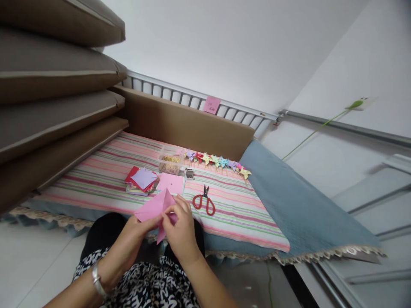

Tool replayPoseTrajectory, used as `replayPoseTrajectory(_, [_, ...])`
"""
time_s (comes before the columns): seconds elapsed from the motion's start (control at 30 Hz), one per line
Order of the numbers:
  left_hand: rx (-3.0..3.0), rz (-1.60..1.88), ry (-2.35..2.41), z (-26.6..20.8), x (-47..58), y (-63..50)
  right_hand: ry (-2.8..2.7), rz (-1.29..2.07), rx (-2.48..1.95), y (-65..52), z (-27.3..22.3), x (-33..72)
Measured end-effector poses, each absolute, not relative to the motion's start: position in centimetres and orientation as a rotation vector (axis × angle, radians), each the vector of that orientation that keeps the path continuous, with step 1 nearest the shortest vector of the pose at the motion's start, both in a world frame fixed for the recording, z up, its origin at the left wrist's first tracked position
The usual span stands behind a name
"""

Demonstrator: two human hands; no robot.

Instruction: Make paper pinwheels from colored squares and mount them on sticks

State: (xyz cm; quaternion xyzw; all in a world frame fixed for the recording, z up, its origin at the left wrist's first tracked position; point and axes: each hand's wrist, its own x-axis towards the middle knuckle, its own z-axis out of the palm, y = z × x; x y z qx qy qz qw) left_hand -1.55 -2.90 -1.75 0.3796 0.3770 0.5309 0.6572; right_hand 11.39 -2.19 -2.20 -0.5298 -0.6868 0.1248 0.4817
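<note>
Between my hands is a sheet of pink paper (154,207), folded with points standing up and one hanging down. My left hand (139,229) grips it from the left, thumb pressed on the paper. The fingers of my right hand (180,226) pinch it on the other side, near the middle. Just beyond lies a flat pink square (171,183) with a small dark mark. Red-handled scissors (204,201) rest to the right, blades pointing away. A stack of coloured paper squares (141,179) sits to the left.
A clear plastic box (170,160) of thin sticks stands behind the papers, beside a small metal object (189,173). Several paper pinwheels (218,161) lie in a row on the striped cloth (237,214). Stacked cushions (58,81) rise at the left; a brown board (183,119) borders the back.
</note>
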Motion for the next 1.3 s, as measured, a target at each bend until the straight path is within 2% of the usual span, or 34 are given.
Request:
replayPoseTrajectory(0.27, [0.855, 1.187, 1.043, -1.6, -2.0, -2.3, -1.632, 0.399, -1.323, -2.3, -1.5, 11.4])
replayPoseTrajectory(0.33, [0.836, 1.15, 1.08, -1.7, -2.4, -2.2, -1.513, 0.596, -1.321, -2.0, -1.4, 12.0])
replayPoseTrajectory(0.47, [0.85, 1.073, 1.057, -1.9, -2.8, -2.0, -1.196, 1.214, -1.177, -1.1, -1.7, 13.1])
replayPoseTrajectory(0.57, [0.857, 1.02, 1.055, -1.9, -2.6, -2.0, -1.115, 1.449, -1.114, -0.8, -2.0, 13.2])
replayPoseTrajectory(0.77, [0.831, 1.006, 1.054, -2.3, -2.3, -2.0, -1.19, 1.353, -1.17, -0.6, -2.3, 12.5])
replayPoseTrajectory(1.17, [0.671, 1.12, 0.991, -3.4, -1.6, -2.3, -0.987, 1.303, -1.038, -2.0, -3.0, 11.0])
replayPoseTrajectory(1.23, [0.675, 1.118, 1.011, -3.0, -1.9, -2.1, -1.098, 1.21, -1.12, -2.3, -3.1, 11.7])
replayPoseTrajectory(1.3, [0.676, 1.113, 1.024, -2.7, -2.4, -1.9, -1.3, 0.947, -1.22, -3.0, -3.2, 12.7])
